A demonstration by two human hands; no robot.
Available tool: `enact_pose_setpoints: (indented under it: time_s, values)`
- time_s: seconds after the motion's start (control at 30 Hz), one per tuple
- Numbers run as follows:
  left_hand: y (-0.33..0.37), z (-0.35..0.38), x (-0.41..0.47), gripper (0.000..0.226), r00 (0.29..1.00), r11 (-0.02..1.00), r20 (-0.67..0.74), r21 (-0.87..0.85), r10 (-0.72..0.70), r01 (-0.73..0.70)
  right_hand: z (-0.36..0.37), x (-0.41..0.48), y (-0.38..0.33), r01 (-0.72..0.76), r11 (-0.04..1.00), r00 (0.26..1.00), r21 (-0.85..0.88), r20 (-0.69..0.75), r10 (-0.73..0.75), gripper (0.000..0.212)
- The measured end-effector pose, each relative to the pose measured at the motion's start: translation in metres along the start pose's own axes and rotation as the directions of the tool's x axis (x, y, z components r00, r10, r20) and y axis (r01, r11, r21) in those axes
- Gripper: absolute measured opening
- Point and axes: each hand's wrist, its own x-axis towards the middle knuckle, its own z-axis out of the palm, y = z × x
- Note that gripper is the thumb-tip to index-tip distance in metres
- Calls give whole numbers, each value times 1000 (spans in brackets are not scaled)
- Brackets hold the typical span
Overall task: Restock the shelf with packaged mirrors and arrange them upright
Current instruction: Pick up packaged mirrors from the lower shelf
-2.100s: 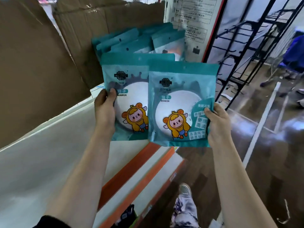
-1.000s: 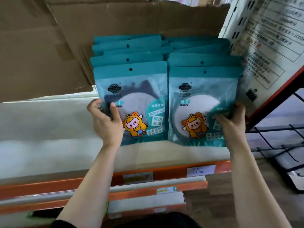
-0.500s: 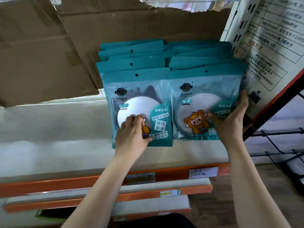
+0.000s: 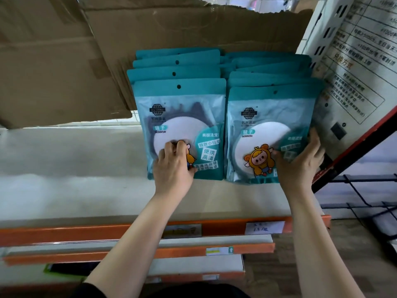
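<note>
**Two Rows of Mirror Packets Steadied on the Shelf**

Two rows of teal mirror packets were seen standing upright, side by side, on the white shelf (image 4: 75,168), with the rows nearly touching each other. The rows were backed by a torn sheet of brown cardboard (image 4: 64,61).

The left hand (image 4: 174,166) was set against the lower face of the front left packet (image 4: 182,117). Its fingers were bent, and their tips were pressed onto the clear window over the white mirror disc. Whether any part of the packet was pinched could not be told.

The right hand (image 4: 298,166) was spread wide over the lower right corner of the front right packet (image 4: 268,117). The thumb was laid on the front beside the printed cartoon figure, and the fingers were stretched up along the packet's right edge. That part of the view was blurred.

Both front packets were seen with their bottom edges on the shelf and their hanging holes uppermost.

A printed notice sheet (image 4: 354,72) was fixed to the upright just right of the right row. An orange shelf edge (image 4: 86,231) carrying a handwritten price label (image 4: 265,227) ran below the hands. A black wire rack (image 4: 365,201) was visible at the far right.
</note>
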Motion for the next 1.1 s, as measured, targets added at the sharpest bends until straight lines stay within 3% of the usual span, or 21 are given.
enact_pose_setpoints:
  time_s: [0.1,0.4,0.57,0.87,1.1]
  values:
    - [3,-4,-3,57,1000,1000,-5,-22,-1,1,5,-9,-6,14,1000,1000,-20,-2,-14,82]
    - [-1,-5,-22,51,997,997,77,-73,-8,14,19,-50,-15,18,991,964,-135,267,19,110]
    - [-1,-6,-30,58,982,993,173,-103,82,-65,16,-44,-15,-32,978,967,-206,243,82,113]
    - [-29,-25,-34,64,976,991,198,-112,92,-70,25,-70,-46,-42,984,971,-174,223,81,110]
    - [-74,-41,-45,73,976,996,216,-89,39,-20,39,-108,-105,121,986,932,-119,356,-71,95]
